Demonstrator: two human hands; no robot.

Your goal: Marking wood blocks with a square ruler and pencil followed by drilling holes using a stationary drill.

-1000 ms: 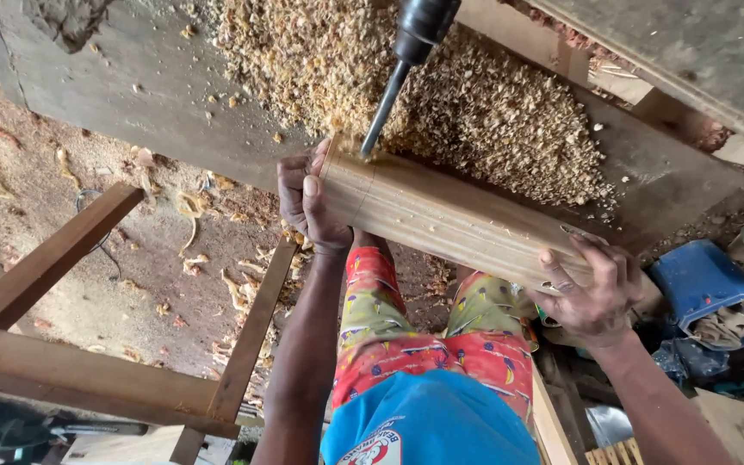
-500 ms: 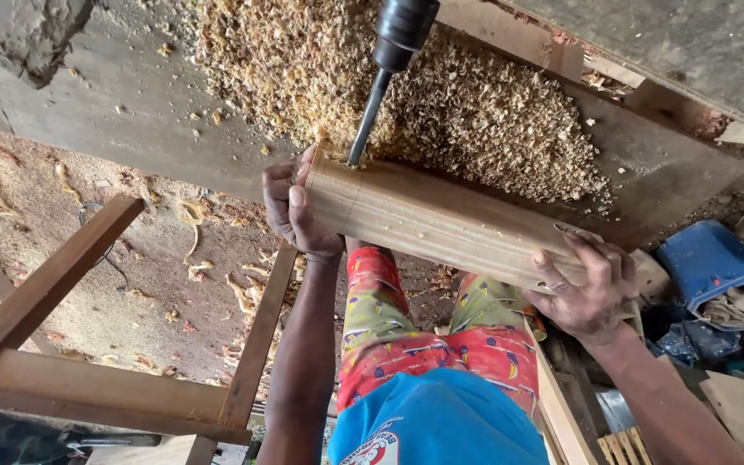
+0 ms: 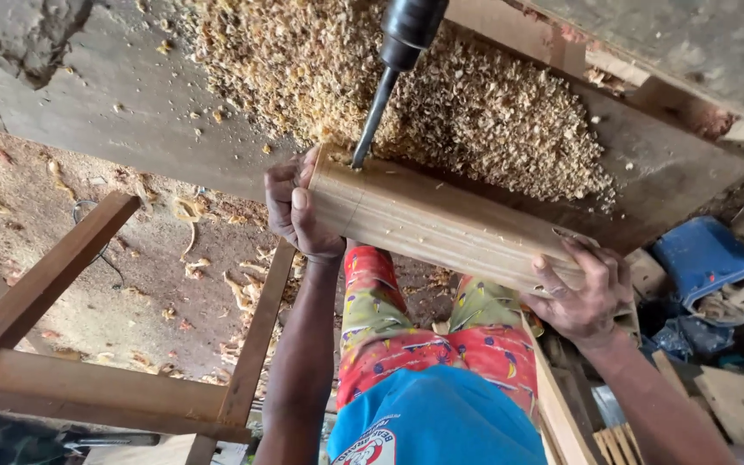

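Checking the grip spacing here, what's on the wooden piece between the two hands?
In the head view, only bare wood with length-wise grooves runs between the left hand and the right hand on the wooden piece. The drill bit meets it by the left hand.

- the black drill chuck (image 3: pixel 412 30) ran off the top edge, so the machine behind it went unseen.
- the bit (image 3: pixel 374 116) tip was hidden where it met the wooden block (image 3: pixel 441 226).
- the left hand (image 3: pixel 296 209) wrapped the block's end; its palm was hidden.
- the right hand (image 3: pixel 585 291) covered the block's far end.
- both forearms were cut by the bottom edge.
- the blue container (image 3: pixel 706 258) held pale scraps too blurred to identify.
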